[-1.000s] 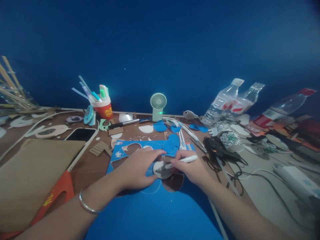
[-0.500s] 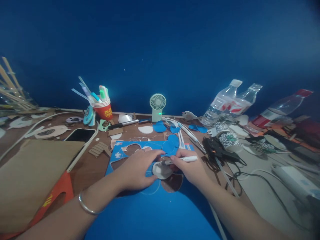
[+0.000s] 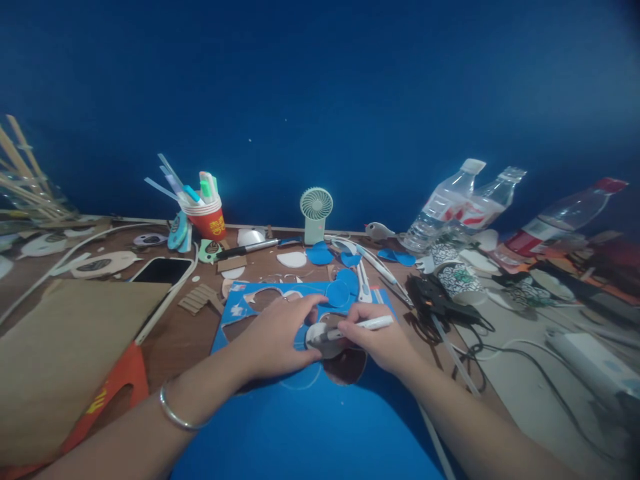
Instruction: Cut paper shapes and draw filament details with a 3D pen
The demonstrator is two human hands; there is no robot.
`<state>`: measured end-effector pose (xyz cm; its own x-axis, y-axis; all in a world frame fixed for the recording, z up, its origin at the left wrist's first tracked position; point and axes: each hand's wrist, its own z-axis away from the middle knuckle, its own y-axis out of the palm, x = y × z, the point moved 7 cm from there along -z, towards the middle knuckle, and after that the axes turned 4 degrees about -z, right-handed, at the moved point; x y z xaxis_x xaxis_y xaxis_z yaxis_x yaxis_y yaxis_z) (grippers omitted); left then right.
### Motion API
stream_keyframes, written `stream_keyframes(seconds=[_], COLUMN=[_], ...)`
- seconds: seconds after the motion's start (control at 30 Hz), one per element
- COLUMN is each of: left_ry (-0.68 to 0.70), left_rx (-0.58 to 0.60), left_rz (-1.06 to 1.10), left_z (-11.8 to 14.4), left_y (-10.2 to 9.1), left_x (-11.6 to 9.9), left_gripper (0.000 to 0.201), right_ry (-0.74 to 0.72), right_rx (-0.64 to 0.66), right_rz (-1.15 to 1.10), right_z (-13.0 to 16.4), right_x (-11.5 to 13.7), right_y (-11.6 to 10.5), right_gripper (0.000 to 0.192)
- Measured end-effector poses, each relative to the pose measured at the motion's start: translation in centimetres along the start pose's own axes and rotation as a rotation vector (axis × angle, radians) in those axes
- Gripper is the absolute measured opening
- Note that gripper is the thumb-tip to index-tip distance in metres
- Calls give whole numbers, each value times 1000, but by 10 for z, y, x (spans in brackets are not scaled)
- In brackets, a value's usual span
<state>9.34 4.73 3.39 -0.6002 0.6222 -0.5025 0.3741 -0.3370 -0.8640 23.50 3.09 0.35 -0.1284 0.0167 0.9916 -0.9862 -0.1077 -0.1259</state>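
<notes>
White round template (image 3: 320, 333), lying flat on the blue sheet (image 3: 310, 413) at the near middle of the surface (image 3: 190, 333). It looks thin, light and fairly stiff, like card or foam board; judged likely to slide on the smooth sheet unless pressed from above, and best held flat by fingertips near its rim, away from the traced edge. Being round, it has no long axis of its own.

White marker (image 3: 357, 327), light, rigid and slim. Its long axis runs nearly level across the view, tip pointing to the person's left and slightly toward them, meeting the template's edge; cap end points right. The right hand (image 3: 383, 340) has its grip closed around the barrel near the tip, a writing hold.

The left hand (image 3: 277, 337) lies palm down, fingers spread, pressing the sheet and the template's left rim; its grip is flat, enclosing nothing. A bangle (image 3: 175, 410) rings the wrist.

Outward: cut-out holes in the sheet, a blue disc (image 3: 339, 292), white scissors (image 3: 363, 280), a black glue gun (image 3: 437, 300), a small fan (image 3: 316, 213), a red cup (image 3: 207, 217) of pens, a phone (image 3: 160, 270), brown cardboard (image 3: 65, 347), plastic bottles (image 3: 445, 200).
</notes>
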Motion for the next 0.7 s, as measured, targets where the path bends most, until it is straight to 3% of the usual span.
stream_keyframes(seconds=[0.3, 0.5, 0.7], left_ry=[-7, -8, -18], left_rx=[14, -9, 11], left_rz=[2, -1, 10], left_z=[0, 0, 0], left_y=[1, 1, 1], left_x=[-1, 1, 0], left_gripper=[61, 61, 61], right_ry=[14, -26, -8], right_rx=[-90, -1, -54], right_rz=[55, 62, 90], right_z=[0, 0, -1], right_x=[4, 5, 4], right_y=[-5, 0, -2], right_gripper=[26, 22, 24])
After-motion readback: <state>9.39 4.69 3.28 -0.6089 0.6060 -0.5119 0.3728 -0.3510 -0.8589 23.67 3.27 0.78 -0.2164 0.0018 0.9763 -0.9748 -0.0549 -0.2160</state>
